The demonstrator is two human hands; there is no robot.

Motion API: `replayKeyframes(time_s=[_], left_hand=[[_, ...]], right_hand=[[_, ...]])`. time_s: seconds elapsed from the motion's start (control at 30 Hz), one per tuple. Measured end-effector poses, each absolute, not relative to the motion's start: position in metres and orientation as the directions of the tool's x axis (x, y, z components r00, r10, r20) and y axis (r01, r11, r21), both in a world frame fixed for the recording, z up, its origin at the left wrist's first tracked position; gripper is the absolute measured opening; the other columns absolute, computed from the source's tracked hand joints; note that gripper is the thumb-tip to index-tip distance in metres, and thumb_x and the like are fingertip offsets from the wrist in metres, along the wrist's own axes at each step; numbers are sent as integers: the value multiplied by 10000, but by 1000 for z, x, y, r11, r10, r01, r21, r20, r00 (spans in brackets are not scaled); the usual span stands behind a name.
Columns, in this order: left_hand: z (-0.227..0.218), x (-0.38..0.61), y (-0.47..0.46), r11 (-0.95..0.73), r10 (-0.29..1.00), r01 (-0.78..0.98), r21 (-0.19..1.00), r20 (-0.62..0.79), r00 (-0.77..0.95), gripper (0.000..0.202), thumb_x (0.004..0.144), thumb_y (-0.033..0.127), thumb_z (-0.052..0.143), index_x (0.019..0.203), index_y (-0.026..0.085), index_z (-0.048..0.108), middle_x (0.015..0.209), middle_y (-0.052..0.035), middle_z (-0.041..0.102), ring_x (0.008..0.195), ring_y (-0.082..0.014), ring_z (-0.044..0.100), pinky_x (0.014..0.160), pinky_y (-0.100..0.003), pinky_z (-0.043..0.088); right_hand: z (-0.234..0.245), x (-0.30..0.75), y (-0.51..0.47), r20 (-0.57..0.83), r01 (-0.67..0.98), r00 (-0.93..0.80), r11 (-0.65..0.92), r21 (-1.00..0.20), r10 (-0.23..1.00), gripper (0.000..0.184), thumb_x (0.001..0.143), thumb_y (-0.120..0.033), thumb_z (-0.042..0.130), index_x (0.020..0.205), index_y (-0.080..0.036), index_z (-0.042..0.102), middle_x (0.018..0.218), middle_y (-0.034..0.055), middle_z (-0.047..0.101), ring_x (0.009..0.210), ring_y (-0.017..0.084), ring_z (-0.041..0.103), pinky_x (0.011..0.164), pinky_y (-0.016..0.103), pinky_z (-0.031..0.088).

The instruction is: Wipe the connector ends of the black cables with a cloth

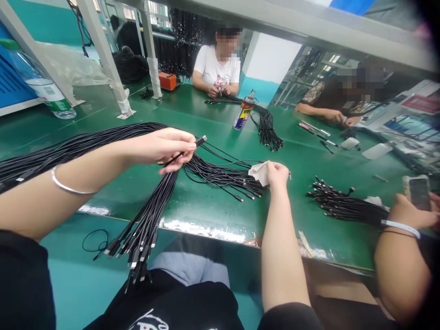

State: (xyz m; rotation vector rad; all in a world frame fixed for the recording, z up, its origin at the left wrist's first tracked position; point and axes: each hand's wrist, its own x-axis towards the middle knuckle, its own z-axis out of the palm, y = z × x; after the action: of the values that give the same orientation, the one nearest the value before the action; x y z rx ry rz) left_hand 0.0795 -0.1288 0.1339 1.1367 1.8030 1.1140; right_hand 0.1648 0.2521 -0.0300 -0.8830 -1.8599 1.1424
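Reference: 12 o'clock is straight ahead of my head camera.

My left hand (164,149) lies at 10 o'clock, closed around a single black cable (177,158) just behind its plug (201,140). This grip appears to isolate the plug from the rest of the cable bundle (147,201), with the plug's tip clear of the fingers and pointing toward 2 o'clock.

My right hand (277,175) lies at 2 o'clock, closed on a white cloth (258,173). A small metal tip (290,174) shows just beyond the hand; I cannot tell whether the hand also grips it.

The bundle crosses my left forearm and hangs over the edge of the green surface (213,208) at 7 o'clock, its plugs dangling free. This seems to keep the loose ends separated. Other cable ends (223,176) fan out on the surface between my hands.

Beyond them, at 12 o'clock, stands an aerosol can (243,112). At 3 o'clock, a neighbouring worker's hand (407,213) holds a phone (416,193) beside a second cable bundle (347,206).
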Motion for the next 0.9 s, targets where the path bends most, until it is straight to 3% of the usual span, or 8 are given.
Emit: replayKeyframes(time_s=[0.1,0.2,0.3,0.43,0.53,0.67,0.77,0.9], left_hand=[[132,63,-122,418,908,239,877,-415,-64,296,936,379,479,749,150,503,626,-15,574,553,-114,608,455,-159,416],[122,50,-118,298,948,167,940,-312,63,282,864,403,618,760,150,550,606,-38,582,551,-119,579,494,-184,445],[103,48,-106,172,980,-46,984,-176,-93,302,860,459,605,801,173,528,492,52,389,359,-45,311,350,-160,219],[63,62,-70,144,936,-11,990,-140,-324,300,844,443,626,834,176,489,559,71,343,402,-36,261,378,-153,163],[33,74,-42,54,875,201,978,50,-481,307,864,469,554,864,165,506,524,76,345,418,-58,285,397,-165,188],[5,77,-24,-50,797,415,908,287,-532,304,874,437,523,851,138,569,696,2,554,595,-100,489,557,-199,381],[-6,71,-26,-48,778,417,907,296,-554,336,881,461,508,904,140,607,788,-22,622,678,-133,560,644,-228,449],[-9,67,-32,1,798,426,905,256,-546,390,874,494,512,916,134,655,817,-40,664,732,-162,601,688,-245,484]], right_hand=[[-23,166,246,215,147,-364,283,-948,906,208,686,-329,591,720,-127,628,648,13,586,596,133,503,581,263,407],[-13,166,238,261,71,-331,300,-951,907,210,710,-339,569,732,-136,616,666,7,583,608,130,507,594,259,410],[-1,165,228,283,-169,-358,237,-957,890,196,681,-331,596,727,-141,597,665,4,590,609,129,522,581,249,413],[14,166,199,302,-431,-654,-14,-902,693,181,679,-323,600,728,-150,579,775,65,680,694,168,617,640,282,475],[16,166,173,260,-355,-831,-108,-929,492,173,699,-320,655,747,-171,582,771,31,676,661,150,604,594,252,458],[8,164,155,255,-269,-923,-8,-963,287,180,732,-334,697,775,-177,619,747,-4,628,674,124,565,650,239,452],[5,162,151,276,-256,-924,109,-961,265,196,758,-360,686,786,-173,637,735,2,624,670,123,551,657,238,443],[9,161,144,270,-242,-910,126,-962,315,236,748,-393,698,788,-169,638,702,9,635,633,126,558,637,248,457]])
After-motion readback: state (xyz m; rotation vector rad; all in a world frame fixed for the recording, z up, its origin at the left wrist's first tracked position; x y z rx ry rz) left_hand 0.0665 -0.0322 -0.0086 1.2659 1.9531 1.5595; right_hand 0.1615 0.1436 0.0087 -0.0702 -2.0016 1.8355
